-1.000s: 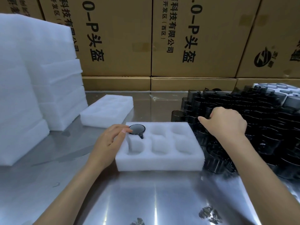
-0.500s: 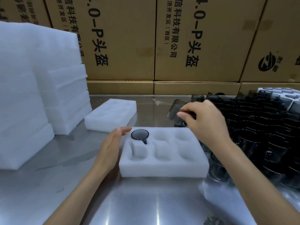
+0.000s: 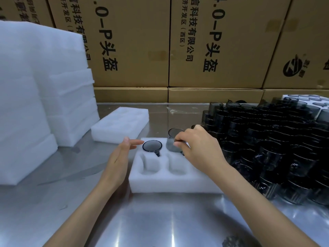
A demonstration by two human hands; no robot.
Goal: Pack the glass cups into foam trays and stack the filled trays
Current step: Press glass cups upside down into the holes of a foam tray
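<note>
While my right hand [image 3: 199, 150] pinches a glass cup [image 3: 173, 142] tilted over the foam tray [image 3: 175, 180], a skewed descent could catch the pocket's edge. My left hand [image 3: 118, 162], fingers straight, steadies the tray's side. One seated cup [image 3: 152, 146] fills the far-left pocket; the visible others lie empty.

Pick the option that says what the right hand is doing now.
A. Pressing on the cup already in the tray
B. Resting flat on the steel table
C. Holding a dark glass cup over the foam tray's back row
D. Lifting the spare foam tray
C: the right hand grips a dark glass cup above the foam tray, beside the seated cup.
</note>
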